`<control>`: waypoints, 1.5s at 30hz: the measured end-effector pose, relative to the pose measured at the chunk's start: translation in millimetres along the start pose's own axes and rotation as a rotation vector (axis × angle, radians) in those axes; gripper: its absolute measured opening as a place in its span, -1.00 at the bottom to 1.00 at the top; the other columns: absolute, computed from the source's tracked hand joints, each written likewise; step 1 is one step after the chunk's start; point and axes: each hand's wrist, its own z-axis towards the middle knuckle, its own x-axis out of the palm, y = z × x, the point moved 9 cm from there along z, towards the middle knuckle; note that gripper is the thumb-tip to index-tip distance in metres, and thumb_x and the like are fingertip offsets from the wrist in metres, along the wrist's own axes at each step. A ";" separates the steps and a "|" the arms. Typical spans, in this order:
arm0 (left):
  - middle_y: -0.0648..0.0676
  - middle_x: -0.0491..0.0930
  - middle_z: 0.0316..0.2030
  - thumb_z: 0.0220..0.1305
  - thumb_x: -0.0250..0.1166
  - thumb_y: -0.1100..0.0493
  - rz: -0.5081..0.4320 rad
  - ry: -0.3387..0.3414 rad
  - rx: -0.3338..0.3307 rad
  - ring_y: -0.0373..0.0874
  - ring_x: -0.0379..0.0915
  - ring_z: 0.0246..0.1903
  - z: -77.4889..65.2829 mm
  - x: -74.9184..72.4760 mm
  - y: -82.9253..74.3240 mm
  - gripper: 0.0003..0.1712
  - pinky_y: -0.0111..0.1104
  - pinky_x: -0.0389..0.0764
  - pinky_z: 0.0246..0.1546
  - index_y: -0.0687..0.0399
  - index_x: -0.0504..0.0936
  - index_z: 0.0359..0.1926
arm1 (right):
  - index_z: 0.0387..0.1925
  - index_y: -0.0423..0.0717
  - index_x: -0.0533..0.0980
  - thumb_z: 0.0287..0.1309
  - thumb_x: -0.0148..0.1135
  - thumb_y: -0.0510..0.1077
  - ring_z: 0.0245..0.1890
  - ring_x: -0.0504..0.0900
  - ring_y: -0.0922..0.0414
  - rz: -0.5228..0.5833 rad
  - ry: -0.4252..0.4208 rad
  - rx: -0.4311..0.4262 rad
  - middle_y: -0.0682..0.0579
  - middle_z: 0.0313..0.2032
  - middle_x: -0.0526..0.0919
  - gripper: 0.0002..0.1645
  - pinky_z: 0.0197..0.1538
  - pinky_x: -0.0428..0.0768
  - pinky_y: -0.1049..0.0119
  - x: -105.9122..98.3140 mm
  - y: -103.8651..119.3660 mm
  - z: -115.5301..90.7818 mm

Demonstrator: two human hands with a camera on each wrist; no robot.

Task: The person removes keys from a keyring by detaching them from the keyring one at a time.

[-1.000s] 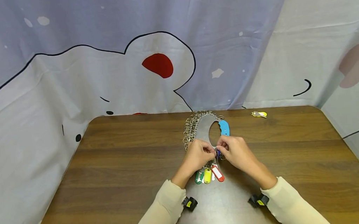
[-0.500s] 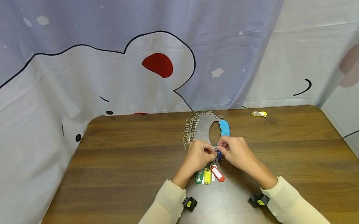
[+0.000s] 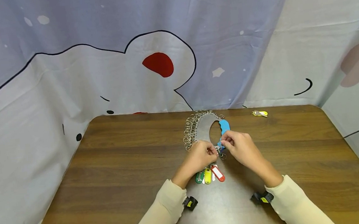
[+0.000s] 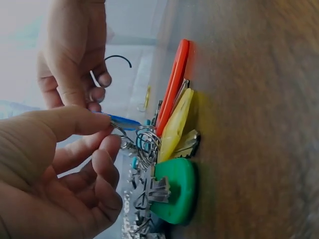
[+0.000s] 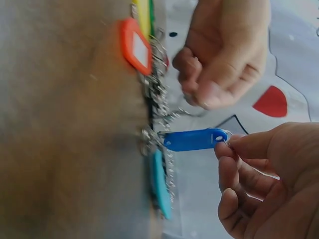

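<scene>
A grey metal crescent plate (image 3: 202,129) with a light-blue handle (image 3: 224,126) lies on the table, metal rings (image 3: 186,134) along its outer edge. At its near end my left hand (image 3: 202,155) pinches a wire ring between thumb and forefinger. My right hand (image 3: 240,147), a little apart from the left, pinches the small ring at the holed end of a blue key tag (image 5: 192,140). The tag's other end points towards metal rings near the handle. Nearer me lie a red key tag (image 3: 217,173), a yellow one (image 3: 207,176) and a green one (image 3: 199,177), with keys among them.
Towards the table's back right lies another yellow key tag (image 3: 260,113) with a key. A printed curtain (image 3: 101,79) hangs behind the wooden table (image 3: 123,165) and along its sides.
My right hand has moved slightly away and to the right, drawing the blue key tag away from my left fingers. The left hand stays nearly still.
</scene>
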 end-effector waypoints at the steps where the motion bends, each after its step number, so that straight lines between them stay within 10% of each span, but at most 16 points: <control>1: -0.10 0.56 -0.68 -0.06 0.35 0.30 0.022 0.008 0.013 -0.36 0.38 -0.63 0.0 1.1 -2.5 -0.87 -0.57 0.41 -0.57 0.01 0.65 -0.63 | -0.44 -0.05 0.58 0.09 0.36 -0.24 -0.57 0.51 0.20 -0.001 -0.007 0.001 0.10 -0.58 0.62 -0.92 -0.46 0.53 0.22 -3.6 -0.7 0.6; 23: -0.02 0.59 -0.49 0.18 0.31 0.17 0.619 0.128 0.096 -0.09 0.59 -0.51 -0.6 37.1 -31.6 -0.82 -0.21 0.60 -0.61 -0.04 0.63 -0.56 | -0.36 -0.17 0.56 0.18 0.31 -0.18 -0.54 0.59 0.16 0.025 -0.061 0.027 0.02 -0.52 0.68 -0.88 -0.45 0.57 0.17 -39.0 -21.0 5.6; 34: 0.00 0.56 -0.46 0.02 0.37 0.15 0.660 0.087 0.175 -0.06 0.56 -0.49 -2.5 24.6 -44.5 -0.86 -0.18 0.60 -0.51 -0.05 0.61 -0.60 | -0.38 -0.14 0.60 0.14 0.34 -0.20 -0.48 0.62 0.14 0.011 -0.180 0.057 0.00 -0.48 0.70 -0.91 -0.39 0.62 0.14 -63.5 -35.3 10.3; 45: -0.04 0.51 -0.40 0.15 0.32 -0.03 0.614 0.000 0.193 -0.15 0.47 -0.41 -12.1 -10.8 -30.9 -0.71 -0.26 0.62 -0.39 0.03 0.70 -0.20 | -0.34 -0.18 0.63 0.16 0.32 -0.21 -0.51 0.57 0.13 -0.026 -0.306 0.028 -0.07 -0.47 0.73 -0.91 -0.44 0.37 0.65 -97.1 -67.9 14.3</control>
